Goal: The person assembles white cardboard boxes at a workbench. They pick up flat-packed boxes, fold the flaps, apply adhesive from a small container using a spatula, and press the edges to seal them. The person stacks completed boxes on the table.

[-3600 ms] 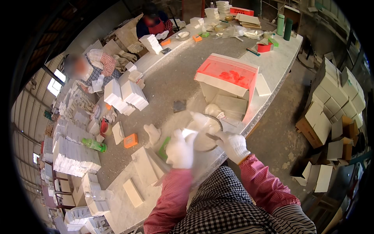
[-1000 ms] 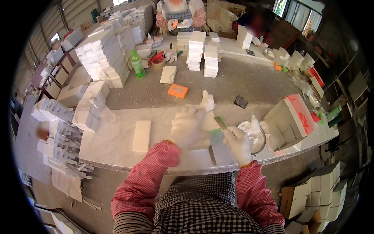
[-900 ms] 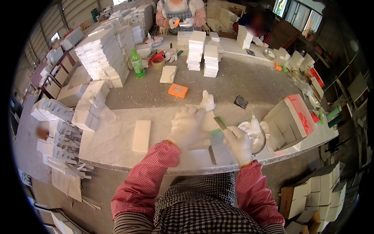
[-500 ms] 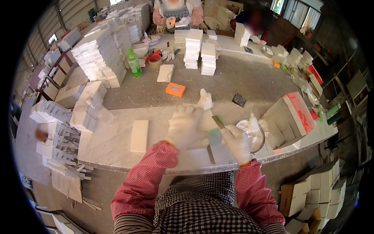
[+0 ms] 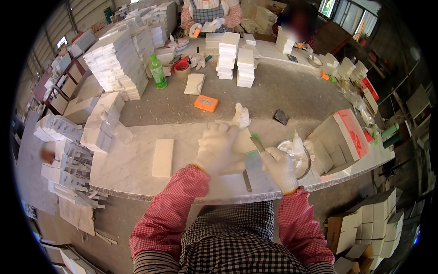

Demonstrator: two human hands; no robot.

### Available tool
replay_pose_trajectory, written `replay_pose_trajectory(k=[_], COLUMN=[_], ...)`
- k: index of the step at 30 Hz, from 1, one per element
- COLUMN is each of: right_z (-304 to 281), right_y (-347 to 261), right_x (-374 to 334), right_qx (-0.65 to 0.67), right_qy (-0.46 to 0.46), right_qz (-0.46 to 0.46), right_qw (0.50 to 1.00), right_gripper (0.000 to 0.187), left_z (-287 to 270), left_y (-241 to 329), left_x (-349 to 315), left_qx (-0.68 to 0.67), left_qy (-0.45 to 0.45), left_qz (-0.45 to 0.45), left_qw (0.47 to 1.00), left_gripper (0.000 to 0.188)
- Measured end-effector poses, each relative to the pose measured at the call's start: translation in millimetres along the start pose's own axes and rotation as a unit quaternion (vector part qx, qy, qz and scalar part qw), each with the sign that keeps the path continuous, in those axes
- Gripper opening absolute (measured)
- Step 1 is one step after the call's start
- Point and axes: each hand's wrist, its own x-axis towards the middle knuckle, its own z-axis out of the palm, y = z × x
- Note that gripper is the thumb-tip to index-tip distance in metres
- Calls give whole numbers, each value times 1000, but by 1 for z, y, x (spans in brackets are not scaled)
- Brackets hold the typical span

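Both my hands wear white knit gloves. My left hand [image 5: 218, 148] lies over a pale tile [image 5: 242, 140] on the marble-topped bench; motion blur smears its fingers, and anything beneath the palm is hidden. In my right hand [image 5: 279, 168] is a flat metal scraper [image 5: 257, 144], its blade pointing up and left. Another flat metal blade [image 5: 247, 180] rests between my hands near the front edge. To the left lies a white rectangular tile [image 5: 163, 158]. Beside my right hand stands a round bowl [image 5: 309, 170] with white material and a white nozzle bottle [image 5: 297, 145] in it.
An open box [image 5: 350, 132] stands at the right. Behind are an orange block [image 5: 206, 103], a crumpled white cloth [image 5: 242, 115], a dark flat piece [image 5: 281, 117] and a green bottle [image 5: 158, 72]. Tall tile stacks [image 5: 116, 64] rise at left. Two people work across the bench.
My left hand stays over the same tile, still blurred. My right hand with the scraper has shifted very slightly. Across the bench, a person's hands and orange piece have moved a little.
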Motion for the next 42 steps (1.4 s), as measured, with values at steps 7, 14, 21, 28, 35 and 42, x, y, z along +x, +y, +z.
replay_pose_trajectory(k=[7,14,21,28,35,42], right_z=[-4,-5,-2,-3,-2,3], right_y=[0,-6,-14,-10,-7,0], right_x=[-3,-3,8,3,5,7], right_qx=[2,19,-17,-12,6,3], right_qy=[-10,-10,-9,-23,-18,-8], right_qz=[9,11,9,27,3,12], right_qw=[1000,1000,1000,999,1000,1000], right_gripper=[27,28,37,28,31,41], left_z=[-1,1,5,1,-1,3], left_y=[0,-1,-3,2,1,-1], left_x=[0,-1,-2,-3,-2,-1], left_qx=[-1,-6,-12,-23,-20,-9], left_qy=[6,17,38,37,22,35], left_qz=[2,14,24,10,7,20], left_qw=[1000,1000,999,999,1000,999], left_gripper=[78,77,75,71,73,74])
